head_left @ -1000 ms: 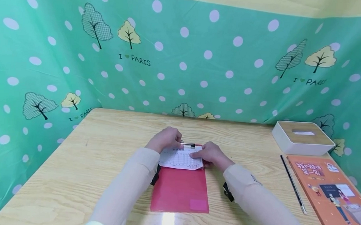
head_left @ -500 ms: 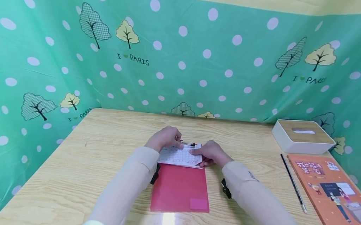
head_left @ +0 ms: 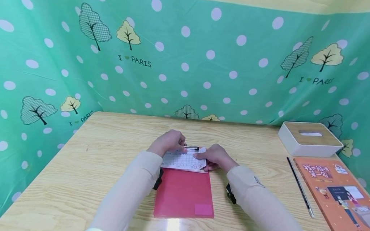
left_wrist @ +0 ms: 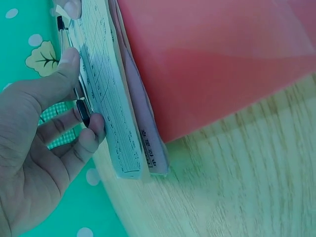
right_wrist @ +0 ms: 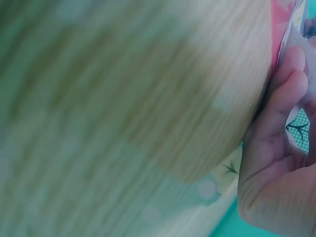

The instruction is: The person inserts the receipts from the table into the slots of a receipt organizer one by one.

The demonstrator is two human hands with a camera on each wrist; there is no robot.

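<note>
A red folder (head_left: pixel 183 195) with a pink label lies on the table in the head view. Over its far end is a stack of printed forms (head_left: pixel 183 161), its near edge curled up. A metal clip with black ends (left_wrist: pixel 83 111) runs along the top of the stack. My left hand (head_left: pixel 169 143) holds this clip between thumb and fingers; in the left wrist view the thumb (left_wrist: pixel 69 64) presses on it. My right hand (head_left: pixel 217 157) pinches the right edge of the forms, thumb on top, fingers beneath. How far the clip is raised cannot be made out.
A tissue box (head_left: pixel 310 140) with a wooden lid stands at the back right. In front of it lie an orange book (head_left: pixel 341 200) and a dark pencil (head_left: pixel 300 188). A green patterned curtain (head_left: pixel 189 58) hangs behind the table (head_left: pixel 103 152).
The near edge of the forms has shifted slightly toward the clip, and my right hand has moved slightly with it. My left hand stays at the clip.
</note>
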